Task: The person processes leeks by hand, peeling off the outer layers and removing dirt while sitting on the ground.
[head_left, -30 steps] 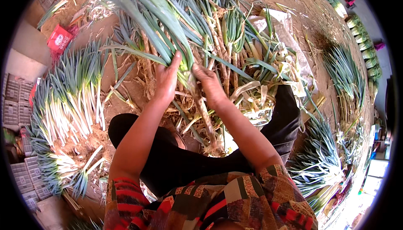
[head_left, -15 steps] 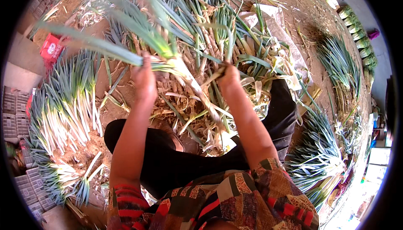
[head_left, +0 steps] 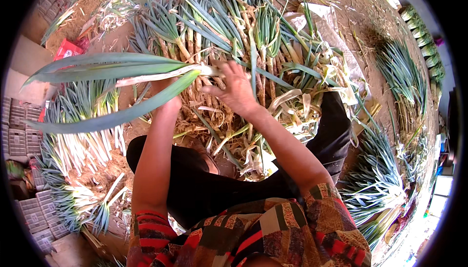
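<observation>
A leek (head_left: 114, 72) with long green leaves lies crosswise in front of me, its leaves to the left and pale stem to the right. My left hand (head_left: 168, 98) holds it, with the fingers mostly hidden behind the leaves. A pale dry strip of outer leaf (head_left: 146, 78) hangs along it. At the stem end, my right hand (head_left: 237, 90) is open, thumb and fingers apart; its fingertips are slightly blurred, and I cannot tell whether they touch the stem. Beyond my hands lies a heap of untrimmed leeks (head_left: 209, 16) with brown, dirty stems.
Peeled white-stemmed leeks (head_left: 80, 140) lie in a row at the left. More leeks (head_left: 373, 184) are piled at the right, with another bunch (head_left: 402, 72) farther off. Stripped skins (head_left: 292, 103) litter the ground before my knees. A red packet (head_left: 68, 50) sits at far left.
The leek has swung from slanting toward me to lying nearly level. My right hand has gone from closed on a leaf to open, moving left to the stem.
</observation>
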The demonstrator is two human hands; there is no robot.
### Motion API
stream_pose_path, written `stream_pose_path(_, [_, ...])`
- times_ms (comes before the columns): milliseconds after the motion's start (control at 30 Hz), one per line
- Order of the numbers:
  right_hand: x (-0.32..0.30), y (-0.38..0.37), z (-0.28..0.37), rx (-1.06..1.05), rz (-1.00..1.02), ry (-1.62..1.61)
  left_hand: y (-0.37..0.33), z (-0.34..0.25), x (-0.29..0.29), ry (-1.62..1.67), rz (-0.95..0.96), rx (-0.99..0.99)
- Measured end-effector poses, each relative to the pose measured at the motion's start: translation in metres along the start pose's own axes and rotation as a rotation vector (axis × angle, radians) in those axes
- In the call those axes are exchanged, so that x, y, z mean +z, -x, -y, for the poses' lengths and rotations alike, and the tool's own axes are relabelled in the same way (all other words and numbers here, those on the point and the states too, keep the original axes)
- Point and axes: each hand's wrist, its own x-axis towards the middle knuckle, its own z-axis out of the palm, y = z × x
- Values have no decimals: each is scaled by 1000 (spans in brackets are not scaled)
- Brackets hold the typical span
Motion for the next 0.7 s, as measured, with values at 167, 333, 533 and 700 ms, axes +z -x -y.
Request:
stream_pose_path(167, [12,-24,9,-135,-173,-68,30,-15,31,-109,132,-127])
stream_pose_path(333, [13,-33,-5,308,-66,-897,44,-26,47,-141,160,-153])
stream_pose_path(533, [6,-37,2,541,-171,-1093,50,-22,50,-44,184,-129])
stream_pose_path(700, [-30,-51,-33,822,-249,-815,63,-41,43,-101,181,-44])
